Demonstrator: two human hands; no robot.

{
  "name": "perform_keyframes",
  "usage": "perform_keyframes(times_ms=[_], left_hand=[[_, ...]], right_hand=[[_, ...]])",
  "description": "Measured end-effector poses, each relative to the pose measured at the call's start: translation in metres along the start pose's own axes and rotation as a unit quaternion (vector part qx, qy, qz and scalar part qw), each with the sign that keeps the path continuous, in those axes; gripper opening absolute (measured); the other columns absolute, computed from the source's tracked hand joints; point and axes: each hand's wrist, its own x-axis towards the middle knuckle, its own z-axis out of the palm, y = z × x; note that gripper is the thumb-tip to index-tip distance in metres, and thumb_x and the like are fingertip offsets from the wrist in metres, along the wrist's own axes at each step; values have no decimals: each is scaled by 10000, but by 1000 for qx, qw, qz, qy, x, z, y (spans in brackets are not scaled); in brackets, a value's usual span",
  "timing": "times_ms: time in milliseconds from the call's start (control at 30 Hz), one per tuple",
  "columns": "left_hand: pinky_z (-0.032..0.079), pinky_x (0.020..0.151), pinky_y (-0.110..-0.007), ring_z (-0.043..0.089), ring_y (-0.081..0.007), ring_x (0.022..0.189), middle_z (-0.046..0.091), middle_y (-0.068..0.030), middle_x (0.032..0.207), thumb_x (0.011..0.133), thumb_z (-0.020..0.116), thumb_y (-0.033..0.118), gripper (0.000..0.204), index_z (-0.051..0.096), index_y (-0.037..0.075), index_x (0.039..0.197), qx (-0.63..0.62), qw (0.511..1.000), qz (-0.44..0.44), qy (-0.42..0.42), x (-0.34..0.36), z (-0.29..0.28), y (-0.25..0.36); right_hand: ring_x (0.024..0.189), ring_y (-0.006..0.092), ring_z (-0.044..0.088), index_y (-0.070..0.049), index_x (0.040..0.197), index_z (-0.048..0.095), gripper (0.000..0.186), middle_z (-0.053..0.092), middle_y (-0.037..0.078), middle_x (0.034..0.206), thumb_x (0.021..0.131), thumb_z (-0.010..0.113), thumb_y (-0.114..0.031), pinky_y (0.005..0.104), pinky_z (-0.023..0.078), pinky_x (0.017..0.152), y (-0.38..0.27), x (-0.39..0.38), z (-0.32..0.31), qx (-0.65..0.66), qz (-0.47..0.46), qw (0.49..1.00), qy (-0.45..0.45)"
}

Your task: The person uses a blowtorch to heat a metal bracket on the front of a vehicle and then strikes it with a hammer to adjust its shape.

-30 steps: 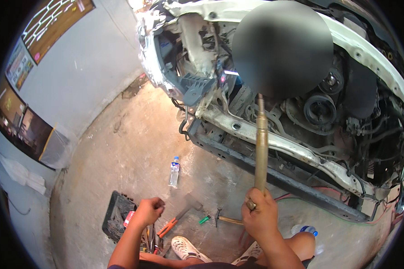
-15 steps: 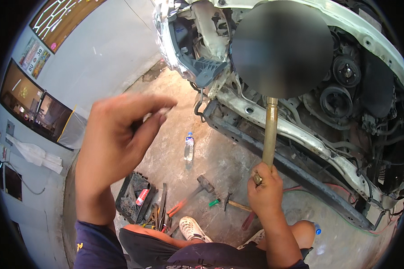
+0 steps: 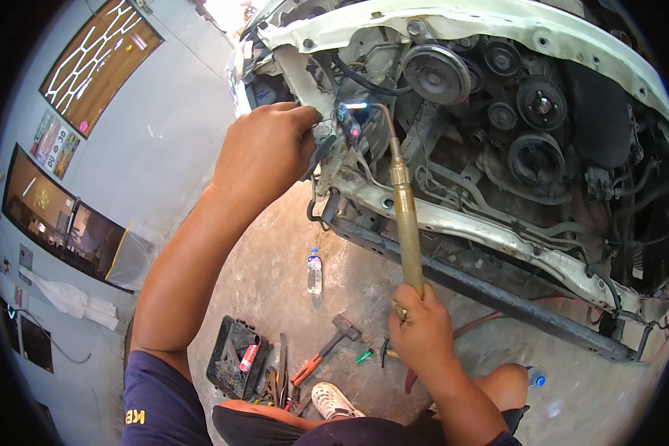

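Observation:
My right hand [image 3: 421, 327] is wrapped round the lower handle of a brass gas torch [image 3: 406, 223]. Its thin bent neck curves left, and a bright bluish-white flame [image 3: 357, 106] burns at the tip. The flame meets a metal bracket area of the car's front frame [image 3: 355, 132], where a small spot glows pink. My left hand [image 3: 271, 141] is closed in a pinch just left of the flame, its fingertips close to the frame. What it pinches is too small and hidden to make out.
Pulleys [image 3: 540, 102] and hoses fill the engine bay at the right, above a dark bumper beam [image 3: 490, 290]. On the floor lie a water bottle [image 3: 314, 271], a sledgehammer [image 3: 325, 348], a green-handled piece [image 3: 364, 355] and a black tool tray [image 3: 233, 360]. A grey wall [image 3: 178, 82] stands left.
My left hand has moved up and right to the car frame. The torch has swung left and lowered from in front of the camera, so its lit tip now meets the metal.

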Motion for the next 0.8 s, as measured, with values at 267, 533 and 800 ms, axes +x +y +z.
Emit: perform_keyframes(times_ms=[267, 533, 800], left_hand=[[577, 745, -428, 726, -319, 835, 753, -91, 945, 879, 678, 88, 234, 776, 120, 1089, 31, 999, -1, 18, -1, 2, 4], [581, 739, -435, 723, -329, 824, 750, -96, 936, 891, 673, 109, 210, 780, 112, 1071, 68, 997, 29, -3, 8, 3, 5], [580, 747, -442, 723, -338, 836, 751, -103, 944, 887, 680, 119, 216, 782, 110, 1077, 45, 998, 35, 15, 8, 7, -3]], right_hand=[[810, 442, 680, -118, 1002, 577, 205, 607, 190, 1001, 834, 682, -65, 531, 573, 730, -1, 7, 5, 11, -30, 999, -19], [797, 439, 682, -120, 1008, 586, 209, 605, 192, 1002, 833, 686, -66, 530, 576, 721, -3, 15, 7, -1, -33, 999, -27], [820, 433, 693, -125, 1023, 600, 219, 611, 188, 1014, 831, 693, -74, 527, 583, 747, -7, 17, 7, -17, -24, 999, -36]])
